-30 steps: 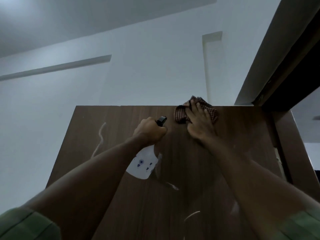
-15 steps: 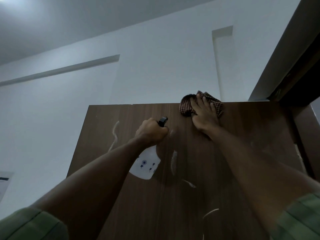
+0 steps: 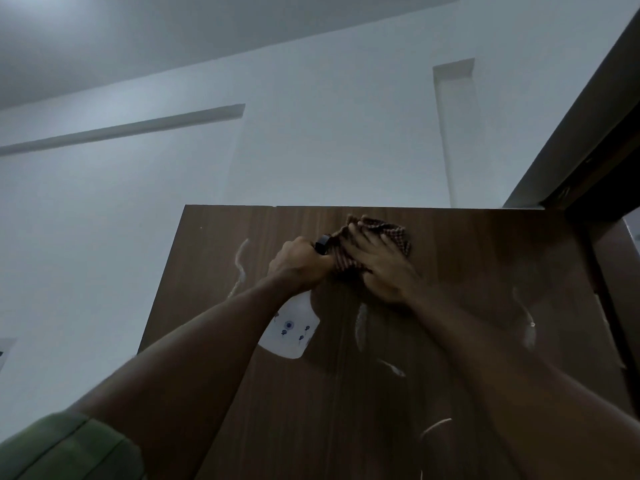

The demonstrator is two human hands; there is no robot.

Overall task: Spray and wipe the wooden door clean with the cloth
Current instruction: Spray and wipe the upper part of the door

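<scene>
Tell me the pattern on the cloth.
A small red-brown and pale check on the cloth, seen in the head view.

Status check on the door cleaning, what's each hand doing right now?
Left hand grips spray bottle. Right hand presses checked cloth flat near top of wooden door. White streaks left; nothing blocking.

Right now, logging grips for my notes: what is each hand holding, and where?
Left hand grips the spray bottle around its neck. Right hand presses the checked cloth flat against the wooden door.
</scene>
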